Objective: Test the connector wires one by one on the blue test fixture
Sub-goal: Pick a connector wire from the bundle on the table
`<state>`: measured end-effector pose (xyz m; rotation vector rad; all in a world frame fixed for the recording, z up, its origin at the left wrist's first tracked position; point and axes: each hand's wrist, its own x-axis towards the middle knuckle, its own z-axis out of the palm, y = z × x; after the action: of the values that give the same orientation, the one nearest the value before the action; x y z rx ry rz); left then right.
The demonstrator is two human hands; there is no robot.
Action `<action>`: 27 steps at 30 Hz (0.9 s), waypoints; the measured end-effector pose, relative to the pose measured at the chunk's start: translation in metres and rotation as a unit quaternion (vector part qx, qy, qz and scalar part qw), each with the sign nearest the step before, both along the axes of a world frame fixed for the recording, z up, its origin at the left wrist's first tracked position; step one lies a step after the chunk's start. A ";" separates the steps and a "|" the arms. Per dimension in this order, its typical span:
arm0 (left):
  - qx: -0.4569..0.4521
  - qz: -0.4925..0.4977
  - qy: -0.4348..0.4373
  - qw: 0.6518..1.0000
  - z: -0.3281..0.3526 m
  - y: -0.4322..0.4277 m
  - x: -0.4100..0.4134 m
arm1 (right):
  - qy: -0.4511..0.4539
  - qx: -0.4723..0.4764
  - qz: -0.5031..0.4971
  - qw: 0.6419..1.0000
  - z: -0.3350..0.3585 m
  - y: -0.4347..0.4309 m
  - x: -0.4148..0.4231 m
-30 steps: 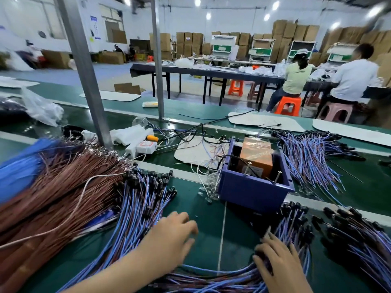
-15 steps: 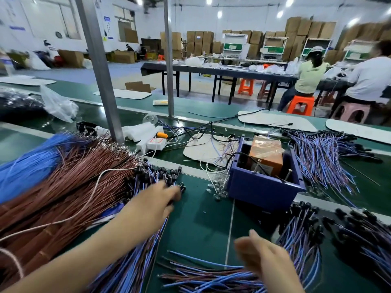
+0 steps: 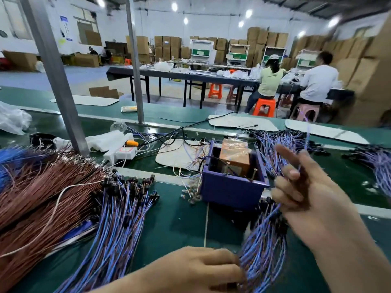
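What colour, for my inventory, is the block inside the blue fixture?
Orange rectangular block, best in head view.

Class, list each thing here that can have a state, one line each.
right hand: raised, pinching one connector wire
left hand: resting against the wire bundle, grip unclear
blue test fixture: upright, open-topped, orange block inside

Hall bright and even; round ceiling lamps (image 3: pixel 174 6) flare white. Soft shadow under blue test fixture (image 3: pixel 230 191). Right hand (image 3: pixel 306 187), the connector wire (image 3: pixel 307 136) it pinches and wire bundle (image 3: pixel 262 250) below smeared by motion. Wide-angle bend: steel post (image 3: pixel 53 77) leans; right-edge cartons (image 3: pixel 372 70) soft.
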<state>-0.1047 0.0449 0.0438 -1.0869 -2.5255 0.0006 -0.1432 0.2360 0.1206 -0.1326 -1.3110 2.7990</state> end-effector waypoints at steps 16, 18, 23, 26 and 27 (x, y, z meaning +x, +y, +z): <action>0.556 -0.039 -0.318 0.767 0.066 0.054 -0.064 | 0.071 0.367 -0.050 0.926 -0.059 -0.035 -0.008; 0.605 -0.051 -0.345 0.716 0.066 0.058 -0.064 | 0.062 0.381 -0.054 0.921 -0.063 -0.036 -0.008; 0.653 -0.052 -0.387 0.649 0.065 0.061 -0.066 | 0.076 0.326 -0.037 0.942 -0.070 -0.037 -0.008; 0.654 -0.040 -0.397 0.643 0.062 0.060 -0.068 | 0.127 0.300 -0.048 0.944 -0.069 -0.033 -0.011; 0.649 -0.034 -0.398 0.647 0.059 0.059 -0.070 | 0.139 0.300 -0.061 0.942 -0.067 -0.030 -0.013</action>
<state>-0.1746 0.1041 0.1029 -0.4810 -2.0114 -2.3143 -0.1564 0.2059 0.0541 0.1923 -1.9095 2.0940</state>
